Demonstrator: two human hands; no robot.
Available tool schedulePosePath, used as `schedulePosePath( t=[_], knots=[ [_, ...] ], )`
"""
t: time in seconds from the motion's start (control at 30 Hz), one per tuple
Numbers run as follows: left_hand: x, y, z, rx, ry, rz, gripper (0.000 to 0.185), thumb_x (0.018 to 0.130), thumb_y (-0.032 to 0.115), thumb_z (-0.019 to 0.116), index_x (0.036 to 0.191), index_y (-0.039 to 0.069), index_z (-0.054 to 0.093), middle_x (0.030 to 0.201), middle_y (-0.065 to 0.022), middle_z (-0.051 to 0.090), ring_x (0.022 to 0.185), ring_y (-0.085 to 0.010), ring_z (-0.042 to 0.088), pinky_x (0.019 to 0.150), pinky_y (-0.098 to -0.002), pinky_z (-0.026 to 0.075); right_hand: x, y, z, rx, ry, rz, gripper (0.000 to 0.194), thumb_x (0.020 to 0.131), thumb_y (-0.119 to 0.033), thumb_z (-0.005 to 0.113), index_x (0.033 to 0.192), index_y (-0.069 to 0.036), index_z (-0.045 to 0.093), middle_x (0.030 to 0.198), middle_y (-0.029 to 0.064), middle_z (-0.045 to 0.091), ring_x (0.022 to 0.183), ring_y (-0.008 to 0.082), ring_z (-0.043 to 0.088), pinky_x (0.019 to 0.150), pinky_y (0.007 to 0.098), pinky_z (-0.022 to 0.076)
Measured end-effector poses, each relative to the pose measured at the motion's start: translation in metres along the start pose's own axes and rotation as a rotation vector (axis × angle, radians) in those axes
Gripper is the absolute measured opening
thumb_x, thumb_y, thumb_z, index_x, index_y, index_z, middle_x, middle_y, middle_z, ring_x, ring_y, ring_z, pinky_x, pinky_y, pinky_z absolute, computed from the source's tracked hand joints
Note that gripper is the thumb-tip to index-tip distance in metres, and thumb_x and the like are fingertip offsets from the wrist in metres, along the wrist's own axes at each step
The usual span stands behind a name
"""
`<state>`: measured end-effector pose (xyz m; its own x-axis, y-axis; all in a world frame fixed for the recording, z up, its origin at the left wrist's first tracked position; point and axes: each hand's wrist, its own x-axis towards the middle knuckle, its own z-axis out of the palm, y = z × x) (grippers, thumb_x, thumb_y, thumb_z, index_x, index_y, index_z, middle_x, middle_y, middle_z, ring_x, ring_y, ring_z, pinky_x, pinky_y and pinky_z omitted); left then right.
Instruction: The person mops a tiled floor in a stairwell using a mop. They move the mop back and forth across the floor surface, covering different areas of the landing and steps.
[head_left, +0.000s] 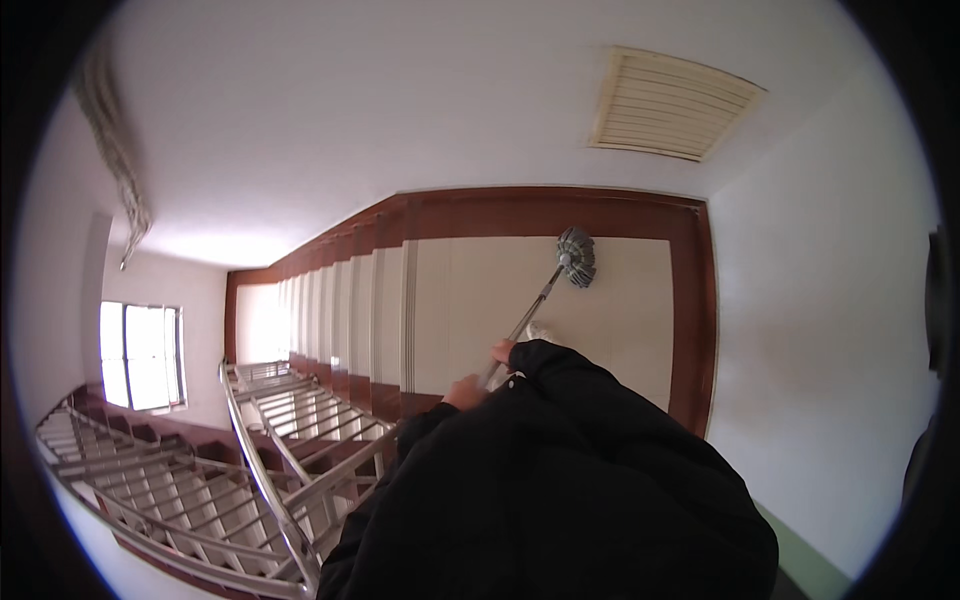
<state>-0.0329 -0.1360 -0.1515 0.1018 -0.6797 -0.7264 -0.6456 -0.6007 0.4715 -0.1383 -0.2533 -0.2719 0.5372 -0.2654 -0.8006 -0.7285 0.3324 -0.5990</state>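
Both of my hands are closed around the metal handle of a mop (530, 307). My right hand (502, 352) grips it farther down, nearer the head. My left hand (466, 392) holds the upper end close to my body and looks slightly blurred. The grey strand mop head (577, 258) lies on the beige tiled landing (480, 292), near the dark red-brown border (525, 211) along the wall. Part of a white shoe (538, 331) shows just beyond my right forearm.
A flight of stairs (360, 300) runs off the landing's left side. A metal railing (259, 457) stands at lower left, with more steps behind it. White walls (810, 300) enclose the landing; one has a louvred vent (679, 105). A window (142, 356) and hanging cables (120, 157) are far left.
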Motion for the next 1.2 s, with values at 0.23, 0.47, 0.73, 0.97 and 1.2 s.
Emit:
schedulePosePath(
  t=[0.23, 0.47, 0.73, 0.97, 1.2],
  knots=[
    [-0.039, -0.034, 0.0, -0.047, 0.186, -0.291, 0.031, 0.071, 0.021, 0.05, 0.095, 0.002, 0.047, 0.088, -0.0276, 0.056, 0.087, -0.0446, 0.053, 0.076, -0.0503, 0.042, 0.046, -0.027, 0.067, 0.106, -0.299, -0.179, 0.02, 0.078, -0.023, 0.042, 0.069, -0.007, 0.049, 0.046, 0.0041, 0.038, 0.033, 0.0143, 0.033, 0.032, 0.0305, 0.0378],
    [-0.049, -0.02, -0.003, -0.077, 0.275, -0.522, 0.035, 0.067, 0.021, 0.052, 0.098, 0.006, 0.045, 0.084, -0.0286, 0.056, 0.081, -0.0449, 0.056, 0.071, -0.0501, 0.045, 0.057, -0.05, 0.101, 0.055, -0.423, -0.103, 0.013, 0.079, -0.024, 0.042, 0.079, -0.011, 0.046, 0.057, 0.0046, 0.042, 0.039, 0.0142, 0.038, 0.036, 0.0305, 0.0367],
    [-0.049, -0.006, -0.027, 0.058, 0.128, -0.223, 0.026, 0.069, 0.017, 0.052, 0.088, 0.0, 0.048, 0.082, -0.0277, 0.057, 0.083, -0.0431, 0.055, 0.074, -0.0485, 0.044, 0.024, -0.046, 0.061, 0.131, -0.38, -0.04, 0.014, 0.079, -0.027, 0.043, 0.08, -0.013, 0.045, 0.058, 0.0028, 0.044, 0.042, 0.0139, 0.042, 0.038, 0.0309, 0.0394],
    [0.003, 0.04, -0.011, 0.184, -0.01, 0.087, 0.026, 0.069, 0.018, 0.053, 0.088, 0.0, 0.049, 0.081, -0.0271, 0.057, 0.08, -0.0429, 0.055, 0.071, -0.0482, 0.045, 0.001, 0.004, -0.019, 0.256, -0.178, 0.012, 0.016, 0.078, -0.027, 0.044, 0.081, -0.012, 0.046, 0.061, 0.0033, 0.049, 0.046, 0.0146, 0.048, 0.044, 0.0315, 0.0447],
    [0.051, 0.06, 0.016, 0.238, -0.029, 0.185, 0.035, 0.071, 0.028, 0.054, 0.097, 0.004, 0.049, 0.085, -0.0235, 0.058, 0.081, -0.0413, 0.055, 0.072, -0.0481, 0.044, 0.013, 0.061, -0.051, 0.57, 0.203, -0.043, 0.016, 0.077, -0.024, 0.05, 0.087, -0.012, 0.048, 0.071, 0.0035, 0.052, 0.059, 0.0133, 0.052, 0.047, 0.0301, 0.0453]
  ],
)
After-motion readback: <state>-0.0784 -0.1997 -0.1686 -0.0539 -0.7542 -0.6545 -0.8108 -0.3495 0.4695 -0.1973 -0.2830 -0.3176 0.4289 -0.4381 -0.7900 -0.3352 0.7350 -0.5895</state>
